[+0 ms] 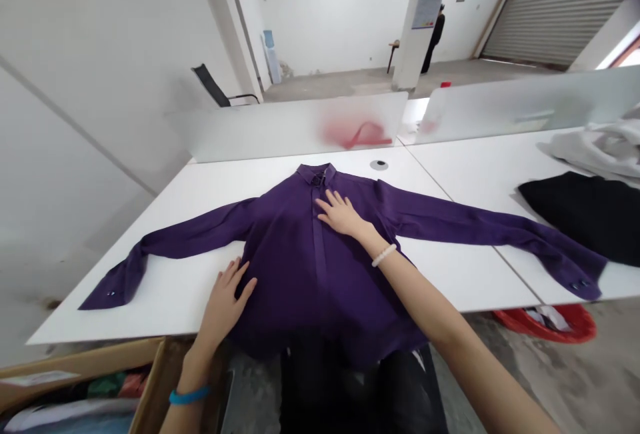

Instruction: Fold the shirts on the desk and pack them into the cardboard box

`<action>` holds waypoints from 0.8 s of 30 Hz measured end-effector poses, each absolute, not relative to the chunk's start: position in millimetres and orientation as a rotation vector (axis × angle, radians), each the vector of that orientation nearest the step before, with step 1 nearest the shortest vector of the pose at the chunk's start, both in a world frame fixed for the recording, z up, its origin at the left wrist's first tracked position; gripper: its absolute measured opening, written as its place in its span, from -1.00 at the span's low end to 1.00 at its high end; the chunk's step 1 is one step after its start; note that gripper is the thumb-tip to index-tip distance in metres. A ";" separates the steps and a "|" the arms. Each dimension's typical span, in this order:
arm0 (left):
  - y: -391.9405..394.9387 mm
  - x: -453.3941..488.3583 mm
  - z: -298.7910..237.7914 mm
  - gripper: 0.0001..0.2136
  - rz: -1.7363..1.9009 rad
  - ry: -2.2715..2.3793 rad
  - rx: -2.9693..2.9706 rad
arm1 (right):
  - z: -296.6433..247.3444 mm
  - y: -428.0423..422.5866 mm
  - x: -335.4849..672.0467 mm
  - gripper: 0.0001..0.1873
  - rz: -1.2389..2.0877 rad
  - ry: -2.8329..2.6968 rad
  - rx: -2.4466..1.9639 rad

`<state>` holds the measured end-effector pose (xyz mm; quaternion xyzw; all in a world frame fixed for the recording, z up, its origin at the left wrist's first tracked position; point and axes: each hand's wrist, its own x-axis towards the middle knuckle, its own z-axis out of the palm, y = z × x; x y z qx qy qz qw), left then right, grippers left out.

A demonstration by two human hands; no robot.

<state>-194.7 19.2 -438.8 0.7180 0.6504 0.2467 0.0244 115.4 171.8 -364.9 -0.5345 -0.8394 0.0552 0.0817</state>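
Observation:
A purple long-sleeved shirt [287, 254] lies front up on the white table [180, 287], its collar toward the far side and its hem hanging over the near edge. Both sleeves are stretched out sideways, with buttons showing at the cuffs. My right hand [344, 214] lies flat on the upper front, just below the collar, with fingers spread. At the shirt's left side edge, my left hand [225, 297] rests with its fingers apart, the fingertips at the fabric. Neither hand grips anything.
Folded black cloth [590, 214] and white cloth [605, 147] lie on the right. Frosted partitions [280, 129] line the table's back edge. A cardboard box [155, 381] of clothes stands at the lower left, a red basket [583, 324] at the lower right. A person [434, 41] stands far back.

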 end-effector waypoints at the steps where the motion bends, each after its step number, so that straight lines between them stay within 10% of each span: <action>1: 15.4 -195.4 -440.0 -0.47 0.799 2.042 2.197 | -367.2 189.0 113.3 -0.39 0.166 -2.448 -1.716; 24: 4.2 -190.2 -435.8 -0.57 0.817 2.085 2.271 | -415.9 307.3 70.2 -0.35 0.219 -2.475 -1.775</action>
